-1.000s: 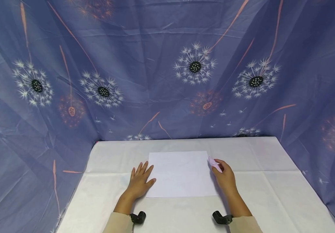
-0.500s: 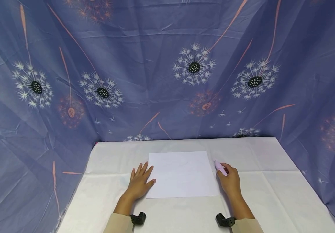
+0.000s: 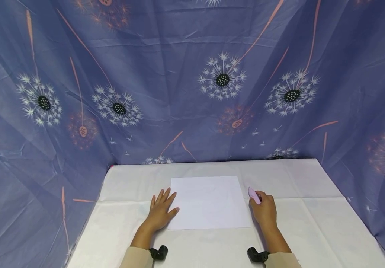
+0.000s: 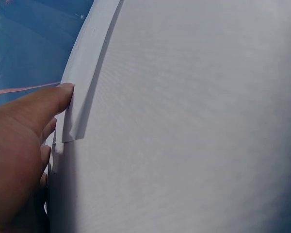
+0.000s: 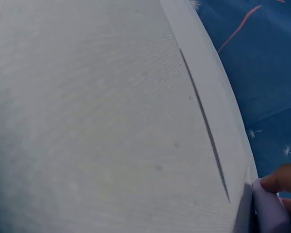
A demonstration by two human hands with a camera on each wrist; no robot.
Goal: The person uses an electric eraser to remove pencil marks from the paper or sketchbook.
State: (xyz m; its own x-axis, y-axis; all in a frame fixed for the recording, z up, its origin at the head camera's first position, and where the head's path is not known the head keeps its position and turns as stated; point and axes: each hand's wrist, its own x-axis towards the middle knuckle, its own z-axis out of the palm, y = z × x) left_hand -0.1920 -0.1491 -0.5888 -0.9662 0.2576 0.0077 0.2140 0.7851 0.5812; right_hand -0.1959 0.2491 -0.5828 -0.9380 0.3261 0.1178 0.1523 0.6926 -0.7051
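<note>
A blank white sheet of paper (image 3: 209, 204) lies flat with its long side crosswise on the cloth. The left hand (image 3: 160, 211) rests at its left edge, fingers spread, with the thumb over the sheet; in the left wrist view that thumb (image 4: 51, 103) touches the paper (image 4: 89, 77) near its corner. Just right of the sheet, the right hand (image 3: 265, 211) pinches a small light-purple handheld tool (image 3: 254, 195) with a narrow tip pointing away from the body; its exact kind I cannot tell. In the right wrist view the purple tool (image 5: 270, 211) shows partly at the lower right.
A creased white cloth (image 3: 306, 219) covers the table. Behind and at both sides hangs a blue dandelion-print curtain (image 3: 179, 93). Black wrist devices (image 3: 159, 252) sit at both beige cuffs.
The right hand with the purple tool has moved rightward and slightly nearer the body, from the sheet's right edge to the cloth beside it. The left hand has stayed in place.
</note>
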